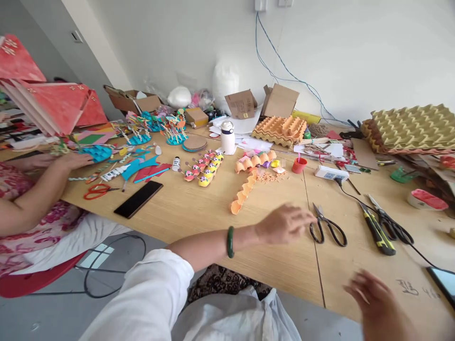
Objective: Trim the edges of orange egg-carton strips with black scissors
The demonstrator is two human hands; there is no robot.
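My left hand (286,223), with a green bangle on the wrist, reaches across the table. Its fingers are loosely stretched and slightly blurred, close to the handle loops of black-handled scissors (337,232); whether they touch I cannot tell. My right hand (378,303) hovers at the lower right, blurred, fingers apart and holding nothing visible. Beyond my left hand lie an orange egg-carton strip (244,192) and another orange carton piece (250,163) beside small shavings (272,176). Yellow and red egg-carton caterpillars (210,170) with faces stand in rows left of them.
A yellow-black utility knife (378,232) and second scissors (391,225) lie right. Also on the table are a phone (138,199), red cup (299,165), power strip (331,174), white bottle (228,137) and egg trays (412,125). A co-worker's arm (39,189) rests left.
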